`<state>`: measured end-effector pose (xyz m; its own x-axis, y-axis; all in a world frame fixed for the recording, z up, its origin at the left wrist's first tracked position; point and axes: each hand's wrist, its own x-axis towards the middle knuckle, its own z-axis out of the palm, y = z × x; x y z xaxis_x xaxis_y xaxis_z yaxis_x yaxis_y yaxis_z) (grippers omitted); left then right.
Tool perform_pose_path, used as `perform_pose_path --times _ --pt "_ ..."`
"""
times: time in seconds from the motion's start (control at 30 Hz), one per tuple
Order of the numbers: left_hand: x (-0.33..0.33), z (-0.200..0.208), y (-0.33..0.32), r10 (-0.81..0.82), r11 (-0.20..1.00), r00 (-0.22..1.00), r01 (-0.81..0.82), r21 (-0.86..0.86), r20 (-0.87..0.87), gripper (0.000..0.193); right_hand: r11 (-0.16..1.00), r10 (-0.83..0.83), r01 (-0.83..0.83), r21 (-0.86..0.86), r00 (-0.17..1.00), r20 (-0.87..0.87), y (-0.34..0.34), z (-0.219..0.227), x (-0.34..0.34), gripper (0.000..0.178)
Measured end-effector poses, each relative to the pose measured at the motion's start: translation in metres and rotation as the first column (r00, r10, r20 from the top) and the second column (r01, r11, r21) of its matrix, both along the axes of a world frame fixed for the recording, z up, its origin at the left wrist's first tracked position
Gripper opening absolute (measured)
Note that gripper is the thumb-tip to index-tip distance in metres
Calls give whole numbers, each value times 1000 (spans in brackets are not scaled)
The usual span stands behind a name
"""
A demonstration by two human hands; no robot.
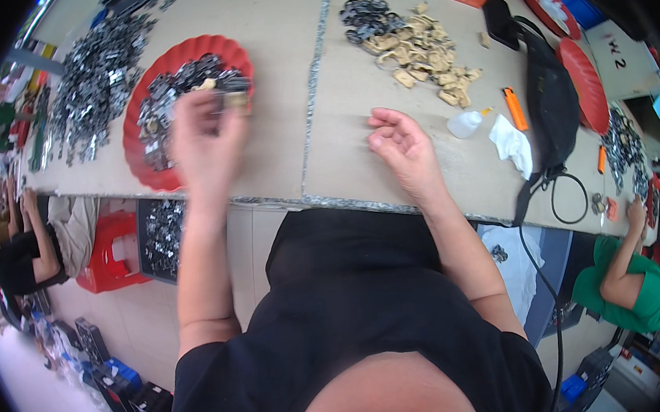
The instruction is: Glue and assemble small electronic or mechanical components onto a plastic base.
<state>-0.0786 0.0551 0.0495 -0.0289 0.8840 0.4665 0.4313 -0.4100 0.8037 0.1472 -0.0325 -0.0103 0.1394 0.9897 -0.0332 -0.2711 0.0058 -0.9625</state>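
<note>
My left hand (208,142) is over a red scalloped tray (137,156) at the left, its fingers smeared by motion. A small tan-and-metal piece (236,100) shows at its fingertips; whether it is gripped or lies in the tray I cannot tell. Dark metal parts (157,115) fill the tray, with a few tan bits among them. Palm turned up, my right hand (405,148) hovers near the table's front edge, fingers loosely curled and apart, with nothing seen in them. Beyond it lies a heap of tan parts (430,52), next to a pile of black ring-like parts (368,18).
A large heap of metal parts (99,81) covers the far left. To the right are a small white bottle (464,123), an orange cutter (515,109), a white tissue (511,145) and a black bag (551,100) with a cord. People sit at both sides.
</note>
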Motion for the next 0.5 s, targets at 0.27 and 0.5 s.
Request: perform_pose_path --times 0.27,0.5 --pt "-107 20 62 418 908 804 -378 179 -423 29 999 37 -37 -7 999 -39 -1 6 0 36" --pt "85 6 27 -337 940 900 338 -43 -278 21 945 -245 194 264 953 176 -12 4 2 28"
